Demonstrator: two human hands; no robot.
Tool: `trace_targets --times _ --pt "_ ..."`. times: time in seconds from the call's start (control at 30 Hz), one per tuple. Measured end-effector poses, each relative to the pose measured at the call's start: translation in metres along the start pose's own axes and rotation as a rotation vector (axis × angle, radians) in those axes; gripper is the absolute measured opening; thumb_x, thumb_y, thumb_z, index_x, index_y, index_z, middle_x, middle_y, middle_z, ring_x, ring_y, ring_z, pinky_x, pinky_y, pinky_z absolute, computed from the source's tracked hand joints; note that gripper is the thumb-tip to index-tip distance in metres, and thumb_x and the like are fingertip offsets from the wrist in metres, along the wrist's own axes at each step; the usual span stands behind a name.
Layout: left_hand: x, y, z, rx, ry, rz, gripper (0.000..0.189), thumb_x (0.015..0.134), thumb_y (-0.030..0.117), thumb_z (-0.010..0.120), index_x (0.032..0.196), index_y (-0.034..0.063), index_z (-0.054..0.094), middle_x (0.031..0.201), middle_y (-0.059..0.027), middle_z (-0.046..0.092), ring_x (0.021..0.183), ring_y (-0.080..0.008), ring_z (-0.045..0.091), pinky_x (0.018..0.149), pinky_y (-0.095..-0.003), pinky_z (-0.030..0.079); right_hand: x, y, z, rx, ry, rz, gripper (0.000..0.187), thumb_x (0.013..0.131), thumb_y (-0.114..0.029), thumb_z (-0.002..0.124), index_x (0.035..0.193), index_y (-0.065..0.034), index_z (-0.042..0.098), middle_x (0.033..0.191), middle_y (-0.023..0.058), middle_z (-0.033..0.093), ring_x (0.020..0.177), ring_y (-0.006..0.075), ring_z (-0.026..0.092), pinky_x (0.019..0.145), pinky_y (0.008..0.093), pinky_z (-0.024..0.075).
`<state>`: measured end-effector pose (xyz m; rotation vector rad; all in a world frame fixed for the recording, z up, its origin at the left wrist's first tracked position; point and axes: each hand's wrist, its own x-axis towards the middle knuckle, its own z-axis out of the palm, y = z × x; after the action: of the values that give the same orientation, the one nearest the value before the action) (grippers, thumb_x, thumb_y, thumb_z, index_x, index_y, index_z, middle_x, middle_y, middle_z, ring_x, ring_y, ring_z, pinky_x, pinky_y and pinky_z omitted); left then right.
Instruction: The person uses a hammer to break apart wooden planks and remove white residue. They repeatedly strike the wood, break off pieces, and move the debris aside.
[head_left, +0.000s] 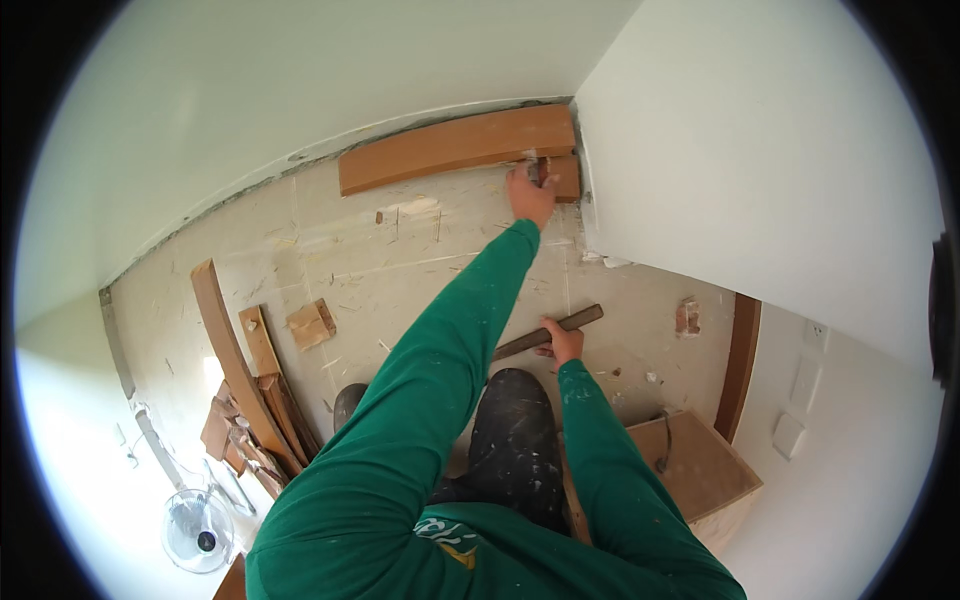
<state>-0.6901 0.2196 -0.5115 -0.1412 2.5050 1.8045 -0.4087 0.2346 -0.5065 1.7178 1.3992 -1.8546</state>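
My left hand (532, 196) reaches out to the wall corner, its fingers around a small dark and reddish object (538, 172) that they partly hide. It is at the left end of a short brown board (565, 178), beside a longer brown board (457, 148) lying along the wall. Nearer to my body, my right hand (564, 345) grips a dark, narrow wooden bar (551, 331) just above the floor, in front of my knee. The bar's left end is hidden behind my left sleeve.
Wood splinters litter the floor (360, 259). At left lie a long board (236, 352), broken wood pieces (240, 450) and a flat scrap (310, 324); a clear fan (197, 530) stands beyond. A wooden box (694, 465) is at lower right. White walls (750, 165) meet at the corner.
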Motion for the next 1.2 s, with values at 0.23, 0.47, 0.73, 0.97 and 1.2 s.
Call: trace_targets --times 0.23,0.47,0.73,0.97,1.2 --pt "-0.049 0.0 -0.044 -0.001 0.155 0.115 0.053 0.089 0.022 0.078 0.13 -0.0015 0.055 0.12 -0.0247 0.055 0.107 -0.0407 0.057 0.094 -0.046 0.048 0.009 0.01 0.001 0.012 0.036 -0.015 0.052 0.078 -0.027 0.086 0.107 0.0083 0.062 0.09 0.0173 0.068 0.061 0.0281 0.069 0.049 0.0403 0.0619" --pt "-0.129 -0.077 -0.31 0.405 0.196 0.106 0.057 0.083 0.002 0.07 0.137 0.0024 0.053 0.137 -0.0233 0.055 0.131 -0.0426 0.051 0.114 -0.0459 0.04 0.007 0.018 0.0 -0.034 -0.047 0.015 0.053 0.079 -0.035 0.085 0.11 0.0034 0.066 0.102 0.0161 0.067 0.07 0.0267 0.066 0.057 0.0402 0.0616" --pt "-0.12 -0.156 -0.501 0.864 0.241 -0.71 0.136 0.06 0.068 0.087 0.161 0.0047 0.021 0.148 -0.0364 0.042 0.137 -0.0484 0.045 0.111 -0.0541 0.042 0.013 0.01 -0.003 -0.046 -0.033 -0.043 0.053 0.079 -0.036 0.085 0.111 0.0027 0.066 0.097 0.015 0.066 0.073 0.0275 0.066 0.061 0.0412 0.063" --pt "-0.114 -0.127 -0.446 0.648 0.188 -0.572 0.129 0.056 0.057 0.093 0.156 0.0042 0.03 0.137 -0.0297 0.057 0.126 -0.044 0.057 0.106 -0.0513 0.047 0.015 0.009 -0.008 -0.049 -0.049 -0.011 0.059 0.079 -0.035 0.086 0.115 0.0056 0.063 0.103 0.0181 0.067 0.07 0.0292 0.067 0.059 0.0407 0.0632" --pt "-0.076 -0.04 -0.254 0.314 -0.051 -0.171 0.108 0.062 0.046 0.095 0.147 0.0068 0.042 0.125 -0.0234 0.066 0.113 -0.0357 0.067 0.096 -0.0443 0.055 0.005 0.005 -0.003 -0.041 -0.037 -0.003 0.065 0.078 -0.036 0.086 0.119 0.0085 0.061 0.112 0.0214 0.064 0.076 0.0319 0.069 0.059 0.0405 0.0629"
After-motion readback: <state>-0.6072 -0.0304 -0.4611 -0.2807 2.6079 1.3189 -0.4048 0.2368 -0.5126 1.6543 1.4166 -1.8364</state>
